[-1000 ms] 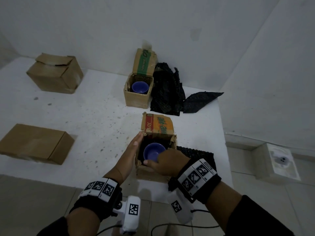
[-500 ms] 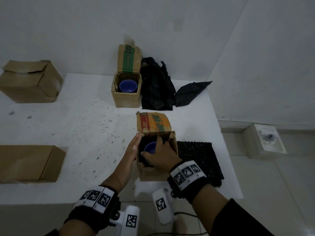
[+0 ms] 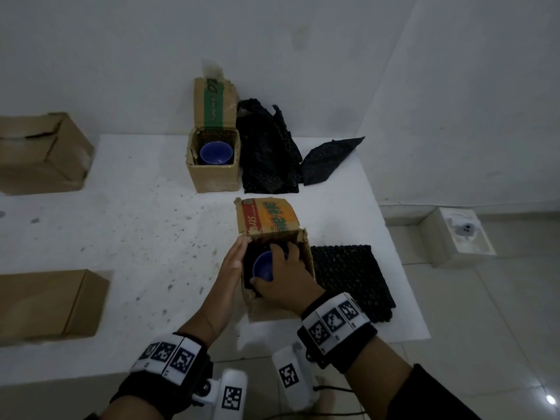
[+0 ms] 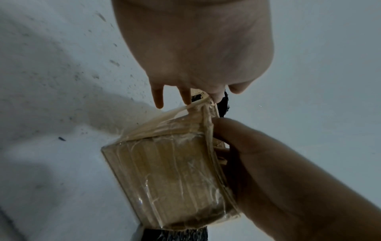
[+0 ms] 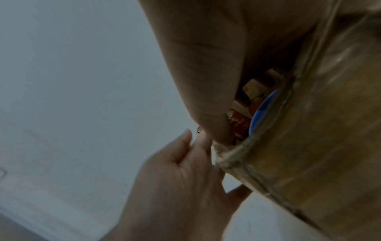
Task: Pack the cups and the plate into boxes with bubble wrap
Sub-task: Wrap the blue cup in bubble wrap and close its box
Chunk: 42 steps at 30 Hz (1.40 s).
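Gripping a blue cup [image 3: 264, 268] by its rim, the right hand [image 3: 285, 278] held it inside the near box [image 3: 274, 307].
The left hand [image 3: 232, 262] lay flat, fingers straight, against that box's left wall. Two glossy blue cups showed, the second cup [image 3: 215, 153] in the far box [image 3: 213, 174]. Four cardboard boxes stood on the white counter [image 3: 136, 237], with three pieces of black bubble wrap [image 3: 268, 159].

Dim, bluish light throughout — soft shadows, wide-angle bending at the edges, and blurred, grainy wrist views.
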### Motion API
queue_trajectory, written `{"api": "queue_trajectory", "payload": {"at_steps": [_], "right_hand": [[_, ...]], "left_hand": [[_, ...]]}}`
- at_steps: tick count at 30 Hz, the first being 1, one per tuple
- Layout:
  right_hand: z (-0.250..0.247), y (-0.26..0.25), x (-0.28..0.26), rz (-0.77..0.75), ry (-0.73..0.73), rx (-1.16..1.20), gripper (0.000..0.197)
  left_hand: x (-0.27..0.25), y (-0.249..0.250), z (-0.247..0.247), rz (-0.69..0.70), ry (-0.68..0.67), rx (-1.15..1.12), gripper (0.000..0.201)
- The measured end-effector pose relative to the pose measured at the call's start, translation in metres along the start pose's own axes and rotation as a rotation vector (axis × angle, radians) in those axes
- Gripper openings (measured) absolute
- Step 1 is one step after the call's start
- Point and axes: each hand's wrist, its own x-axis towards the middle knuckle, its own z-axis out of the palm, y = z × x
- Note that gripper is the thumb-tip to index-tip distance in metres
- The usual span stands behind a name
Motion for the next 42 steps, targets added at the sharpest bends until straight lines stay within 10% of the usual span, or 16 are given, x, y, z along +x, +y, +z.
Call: {"api": "queue_trajectory", "payload": {"at_steps": [7,13,18,29,42], "right_hand": [[-0.046,0.024,-0.029,-0.306,0.148,0.106,0.047],[-0.085,0.113,-0.031,-0.129,0.264,0.109,0.047],[-0.086,0.188,-0.016,0.083,0.169,0.156,0.049],[-0.048,0.24,0.002,0.219,0.042,0.338,0.064],[-0.066,0.251,-0.002,0.17,0.092,0.725,0.029]], "left_hand": [[0.01,0.012,0.004,0.031,0.259,0.286,0.03],[0.008,0.064,0.071,0.24,0.208,0.304,0.027],[0.013,0.051,0.146,0.082,-0.029,0.217,0.026],[0.035,-0.032,0.218,-0.307,0.269,0.75,0.044],[0.04,0.002,0.222,-0.214,0.319,0.313,0.063]]}}
